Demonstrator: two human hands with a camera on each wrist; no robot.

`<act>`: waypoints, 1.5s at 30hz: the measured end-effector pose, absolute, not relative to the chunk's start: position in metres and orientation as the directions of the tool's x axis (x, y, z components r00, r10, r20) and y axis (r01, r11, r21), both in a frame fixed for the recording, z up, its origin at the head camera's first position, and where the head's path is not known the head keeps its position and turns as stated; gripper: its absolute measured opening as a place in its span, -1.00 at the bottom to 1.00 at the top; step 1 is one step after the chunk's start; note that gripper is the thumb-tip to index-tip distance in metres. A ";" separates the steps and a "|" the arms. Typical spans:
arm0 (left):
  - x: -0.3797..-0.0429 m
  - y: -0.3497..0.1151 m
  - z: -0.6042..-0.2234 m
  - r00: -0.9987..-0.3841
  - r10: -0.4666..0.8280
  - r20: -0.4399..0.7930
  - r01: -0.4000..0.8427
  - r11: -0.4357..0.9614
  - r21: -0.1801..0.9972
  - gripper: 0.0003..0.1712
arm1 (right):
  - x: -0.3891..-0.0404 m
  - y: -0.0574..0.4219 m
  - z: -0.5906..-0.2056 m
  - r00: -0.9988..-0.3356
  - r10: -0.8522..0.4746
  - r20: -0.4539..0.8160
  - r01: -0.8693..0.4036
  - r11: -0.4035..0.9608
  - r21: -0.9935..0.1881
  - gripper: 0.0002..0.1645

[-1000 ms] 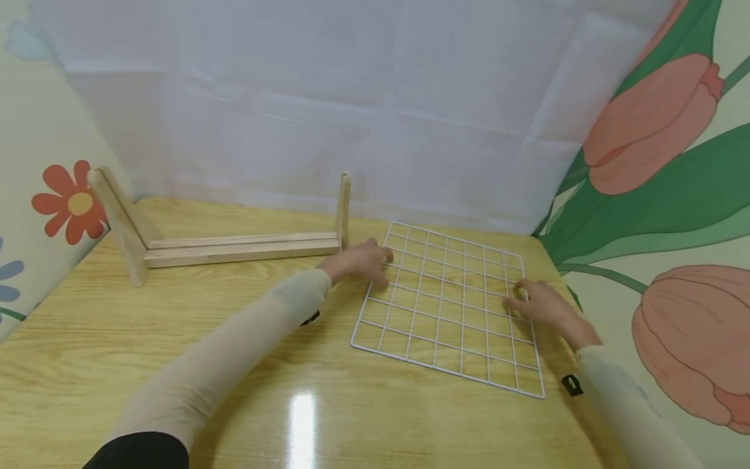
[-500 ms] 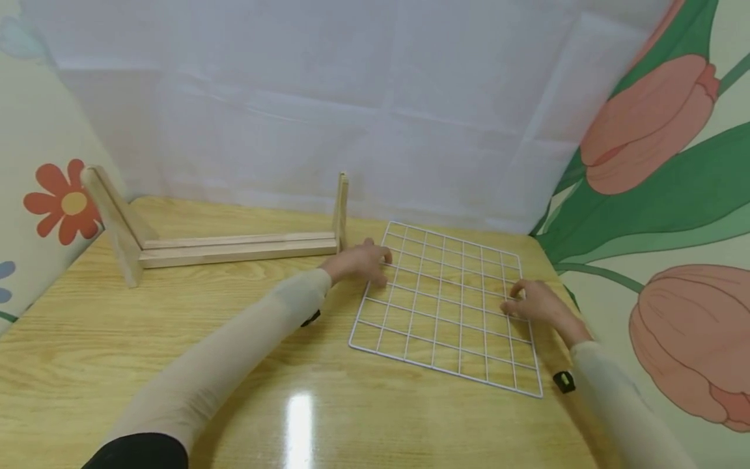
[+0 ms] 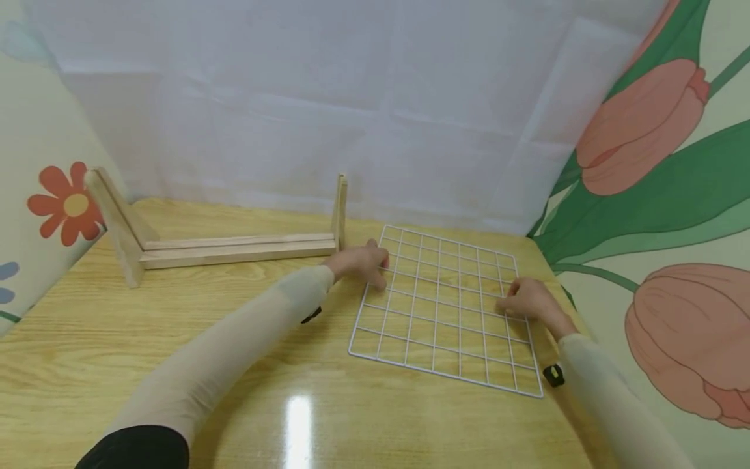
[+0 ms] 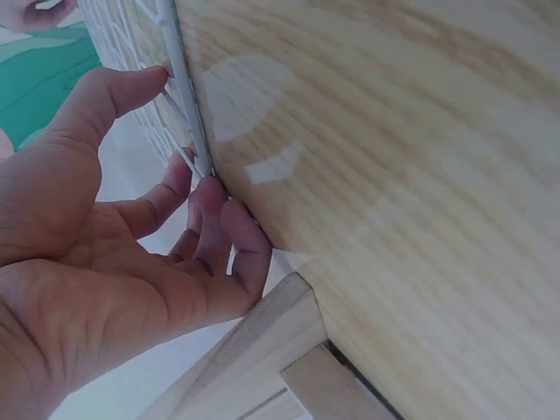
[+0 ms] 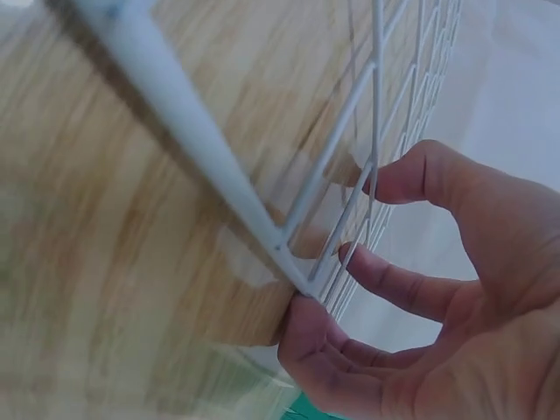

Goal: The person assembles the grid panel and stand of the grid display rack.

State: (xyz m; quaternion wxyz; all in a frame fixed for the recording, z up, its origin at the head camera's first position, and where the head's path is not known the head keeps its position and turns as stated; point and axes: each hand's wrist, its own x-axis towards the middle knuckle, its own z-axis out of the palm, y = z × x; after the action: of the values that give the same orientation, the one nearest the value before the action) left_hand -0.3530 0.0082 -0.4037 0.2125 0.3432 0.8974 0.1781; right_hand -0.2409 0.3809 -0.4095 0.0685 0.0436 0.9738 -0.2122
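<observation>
A white wire grid panel [image 3: 436, 306] lies on the wooden table, to the right of the wooden stand. My left hand [image 3: 362, 262] is at its left edge; in the left wrist view the curled fingers [image 4: 210, 214] touch the rim wire while the thumb is over the wires. On the opposite side my right hand [image 3: 530, 301] holds the right edge. Seen from the right wrist, thumb and index finger close around a wire near the rim [image 5: 236, 206], and the other fingers curl by the rim's outer side.
The pale wooden stand [image 3: 240, 253], a long base bar with two uprights, is at the back left, its right upright [image 3: 340, 212] close to my left hand. White cloth [image 3: 305, 117] hangs behind the table [image 3: 246, 378]. A flower-painted wall [image 3: 662, 312] borders the right side.
My right hand has shifted slightly left, its thumb and fingers drawing together on the grid edge. The grid's left side has moved a little toward me. The left hand has barely moved.
</observation>
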 end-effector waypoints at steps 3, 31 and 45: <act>-0.351 0.007 -0.407 -0.699 0.676 -0.234 0.527 0.707 0.471 -0.53 | -0.241 0.377 -0.409 -0.986 0.073 -0.153 0.129 0.910 -0.394 -0.68; -0.341 -0.011 -0.411 -0.730 0.669 -0.141 0.384 0.572 0.725 -0.36 | -0.233 0.367 -0.397 -0.992 0.112 -0.066 0.127 0.937 -0.325 -0.33; -0.319 0.007 -0.393 -0.741 0.651 0.167 -0.119 -0.372 0.921 0.16 | -0.221 0.367 -0.370 -0.990 0.141 -0.006 0.128 0.883 -0.452 -0.49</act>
State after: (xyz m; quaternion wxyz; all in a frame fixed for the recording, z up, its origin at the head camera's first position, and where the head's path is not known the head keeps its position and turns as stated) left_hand -0.3194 0.0072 -0.3926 0.2451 0.2635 0.5041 0.7851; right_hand -0.2212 0.3673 -0.3698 -0.0137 0.0693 0.9702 -0.2320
